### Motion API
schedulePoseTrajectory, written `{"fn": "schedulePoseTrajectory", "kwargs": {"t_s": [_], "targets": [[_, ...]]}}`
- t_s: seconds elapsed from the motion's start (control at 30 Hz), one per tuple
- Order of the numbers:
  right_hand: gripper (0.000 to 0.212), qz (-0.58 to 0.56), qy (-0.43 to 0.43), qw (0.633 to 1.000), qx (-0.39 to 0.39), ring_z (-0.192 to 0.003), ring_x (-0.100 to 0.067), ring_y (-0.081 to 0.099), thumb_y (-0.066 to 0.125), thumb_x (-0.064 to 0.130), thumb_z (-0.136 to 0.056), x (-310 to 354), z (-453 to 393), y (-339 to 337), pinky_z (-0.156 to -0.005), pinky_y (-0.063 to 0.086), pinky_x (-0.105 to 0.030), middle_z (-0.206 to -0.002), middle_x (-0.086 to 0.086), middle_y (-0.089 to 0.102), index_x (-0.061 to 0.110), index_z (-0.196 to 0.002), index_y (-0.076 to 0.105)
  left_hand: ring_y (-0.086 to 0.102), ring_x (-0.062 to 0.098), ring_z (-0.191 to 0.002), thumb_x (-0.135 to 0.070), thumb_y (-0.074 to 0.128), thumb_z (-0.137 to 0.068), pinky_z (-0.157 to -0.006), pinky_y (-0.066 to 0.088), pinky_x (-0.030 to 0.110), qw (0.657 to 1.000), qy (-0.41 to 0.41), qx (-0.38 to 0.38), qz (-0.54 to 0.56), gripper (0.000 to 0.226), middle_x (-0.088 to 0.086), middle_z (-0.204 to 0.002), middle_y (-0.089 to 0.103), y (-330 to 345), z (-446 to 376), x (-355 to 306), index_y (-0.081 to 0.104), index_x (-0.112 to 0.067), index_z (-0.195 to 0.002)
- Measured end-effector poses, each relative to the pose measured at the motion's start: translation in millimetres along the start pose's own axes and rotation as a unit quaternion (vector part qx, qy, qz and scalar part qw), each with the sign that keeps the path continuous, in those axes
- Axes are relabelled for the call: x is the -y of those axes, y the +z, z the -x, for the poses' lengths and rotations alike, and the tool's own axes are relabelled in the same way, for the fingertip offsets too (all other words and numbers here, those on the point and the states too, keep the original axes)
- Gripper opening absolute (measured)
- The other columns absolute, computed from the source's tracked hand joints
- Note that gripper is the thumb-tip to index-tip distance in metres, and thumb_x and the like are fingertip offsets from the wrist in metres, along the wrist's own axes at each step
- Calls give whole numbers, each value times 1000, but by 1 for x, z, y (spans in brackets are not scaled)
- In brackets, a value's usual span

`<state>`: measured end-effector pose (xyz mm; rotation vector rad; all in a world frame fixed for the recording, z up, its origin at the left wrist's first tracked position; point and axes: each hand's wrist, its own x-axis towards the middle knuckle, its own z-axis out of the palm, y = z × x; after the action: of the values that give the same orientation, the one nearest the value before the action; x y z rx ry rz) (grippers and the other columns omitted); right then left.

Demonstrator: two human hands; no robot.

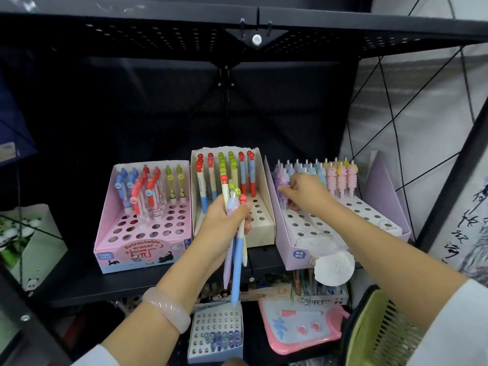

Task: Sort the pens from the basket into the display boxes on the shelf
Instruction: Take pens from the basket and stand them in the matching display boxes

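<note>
On the black shelf, the pink display box stands furthest left, its rear holes filled with blue, red and green pens while the front rows are bare. Just right of it sits the cream display box, with red- and green-capped pens upright along its back. In front of that box the left hand, a pale bangle on its wrist, grips a bundle of pens with the fingers curled round the barrels; their tips point down past the shelf edge, caps upward. Further right, the lilac display box holds purple, blue and pink pens in its rear rows. The right hand reaches into its left side, fingers bent round a purple pen standing among the purple ones there. Below the shelf lie a small white holed box and a pink board. At the lower right corner, the green basket shows part of its slatted wall.
</note>
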<state>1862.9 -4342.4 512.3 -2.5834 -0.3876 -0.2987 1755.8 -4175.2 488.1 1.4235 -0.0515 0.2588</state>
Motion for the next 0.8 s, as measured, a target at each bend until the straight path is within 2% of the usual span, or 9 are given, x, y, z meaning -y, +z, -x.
{"fn": "schedulePoseTrajectory", "kwargs": {"t_s": [0.1, 0.17, 0.2, 0.27, 0.33, 0.37, 0.5, 0.63, 0.8], "targets": [[27, 39, -6, 997, -69, -77, -27, 59, 60, 31, -89, 9, 1, -10, -62, 42, -30, -78, -10, 61, 9, -78, 50, 54, 7, -51, -11, 56, -91, -53, 48, 19, 1000, -4, 0, 5, 6, -4, -60, 56, -2, 2, -1, 53, -11, -96], [19, -27, -52, 986, -156, -74, -15, 55, 61, 29, -88, 25, 6, -17, -61, 43, -24, -80, 0, 56, 11, -90, 56, 54, 7, -51, -11, 56, -91, -54, 48, 20, 1000, -3, 3, -6, 6, -4, -61, 56, -2, 3, -1, 53, -11, -95], [14, -87, -81, 981, -151, -72, -7, 54, 61, 29, -88, 36, 10, -20, -60, 41, -16, -80, 5, 57, 16, -89, 59, 54, 8, -52, -12, 56, -91, -55, 49, 21, 1000, 0, 5, -15, 5, -4, -61, 56, -2, 4, -1, 53, -12, -94], [13, -209, -125, 970, -20, -71, 3, 55, 58, 33, -89, 60, 20, -21, -63, 42, -8, -79, 8, 62, 22, -85, 64, 55, 8, -52, -13, 56, -91, -56, 49, 23, 999, 7, 12, -29, 3, -4, -62, 56, -1, 5, -3, 53, -13, -92], [18, -254, -127, 952, 117, -79, -2, 59, 58, 36, -89, 78, 28, -16, -74, 50, -20, -85, 2, 65, 21, -87, 68, 55, 9, -53, -13, 55, -92, -56, 49, 24, 999, 23, 22, -43, 2, -4, -61, 57, 0, 6, -5, 54, -14, -91], [18, -257, -127, 947, 148, -83, -5, 60, 60, 35, -88, 85, 31, -13, -78, 51, -25, -88, 2, 66, 20, -90, 68, 55, 10, -53, -11, 54, -92, -55, 49, 24, 998, 31, 23, -47, 3, -4, -60, 56, 0, 6, -6, 55, -14, -91], [12, -274, -107, 940, 176, -73, -7, 57, 63, 25, -86, 100, 30, -10, -68, 48, -21, -80, 7, 59, 16, -94, 62, 54, 10, -52, -7, 53, -91, -56, 51, 28, 998, 36, 24, -49, 6, -1, -61, 55, -7, 9, -10, 55, -12, -92], [5, -287, -89, 930, 210, -71, -9, 54, 62, 16, -87, 111, 30, -12, -65, 47, -18, -77, 4, 57, 15, -82, 61, 55, 9, -51, -8, 54, -90, -54, 50, 24, 997, 32, 37, -56, 4, 1, -60, 54, -15, 12, -11, 54, -11, -90], [10, -328, -79, 927, 163, -65, -8, 47, 60, 18, -89, 121, 31, -7, -60, 39, -17, -76, 1, 55, 16, -80, 60, 57, 9, -54, -12, 57, -89, -55, 49, 22, 998, 29, 24, -54, 5, 0, -64, 56, -24, 10, -14, 53, -10, -88]]}}
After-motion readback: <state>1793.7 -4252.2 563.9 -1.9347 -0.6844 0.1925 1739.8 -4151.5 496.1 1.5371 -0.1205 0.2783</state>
